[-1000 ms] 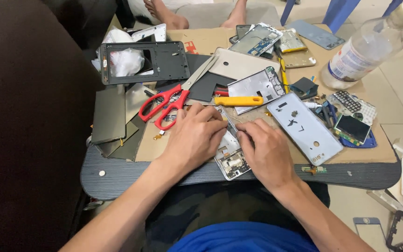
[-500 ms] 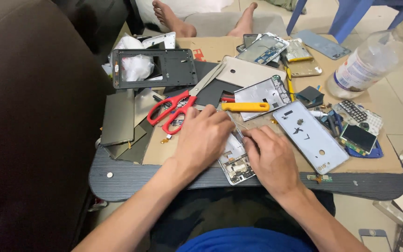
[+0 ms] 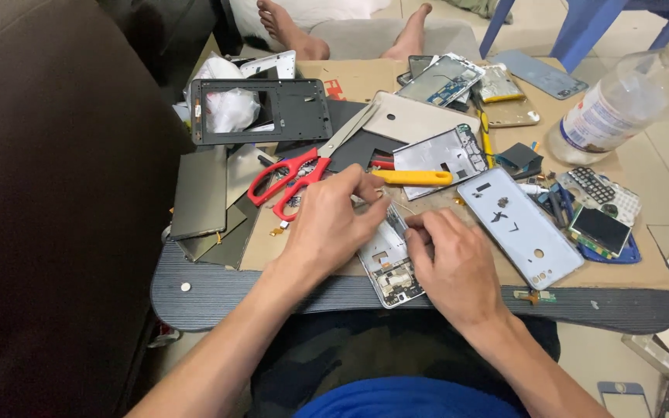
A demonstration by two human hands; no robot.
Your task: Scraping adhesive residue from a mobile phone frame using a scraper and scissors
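An opened phone body (image 3: pixel 390 267) with exposed circuit parts lies on the cardboard sheet (image 3: pixel 350 79) near the front edge of the small table (image 3: pixel 218 290). My left hand (image 3: pixel 333 220) rests on its upper left part, fingers curled over it. My right hand (image 3: pixel 452 259) presses on its right side, fingertips pinched at the edge. Whether a small tool is between the fingers is hidden.
Red-handled scissors (image 3: pixel 288 179) and a yellow-handled tool (image 3: pixel 412 177) lie just behind my hands. A pale blue phone back cover (image 3: pixel 519 227) is to the right. Frames, screens, a keypad phone (image 3: pixel 599 220) and a plastic bottle (image 3: pixel 621 97) crowd the table. Someone's bare feet (image 3: pixel 292 27) are at the far side.
The camera view shifted slightly. Both hands stay on the opened phone; my left hand's fingers have lifted and curled a bit more over its top.
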